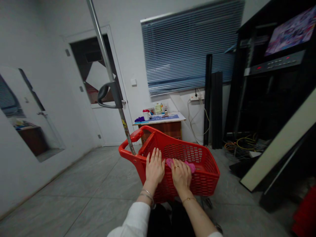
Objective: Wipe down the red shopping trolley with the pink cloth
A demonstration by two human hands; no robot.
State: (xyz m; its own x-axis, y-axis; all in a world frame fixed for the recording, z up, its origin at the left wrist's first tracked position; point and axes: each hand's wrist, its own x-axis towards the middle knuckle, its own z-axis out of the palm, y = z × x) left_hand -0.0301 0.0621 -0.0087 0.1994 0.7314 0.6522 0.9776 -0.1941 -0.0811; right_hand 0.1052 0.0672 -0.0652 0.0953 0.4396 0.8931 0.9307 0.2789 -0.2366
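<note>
A red plastic shopping cart (204, 184) with perforated basket walls stands right in front of me. My left hand (155, 167) lies on its near rim with the fingers stretched out, and nothing shows in it. Just to the right, my right hand (182, 175) has its fingers curled over a bright pink cloth (190, 166), pressing it against the same rim. Part of the cloth is hidden under that hand. A metal pole (103, 49) with a grey loop handle (112, 95) rises at the cart's handle end.
A small desk (161, 127) carrying a white jar (146, 115), bottles and a purple cloth (140, 119) stands by the wall beneath the blinds (192, 49). On the right are a black rack (243, 82), loose cables (240, 144) and a leaning pale board (278, 141). A white door (105, 125) is behind the pole.
</note>
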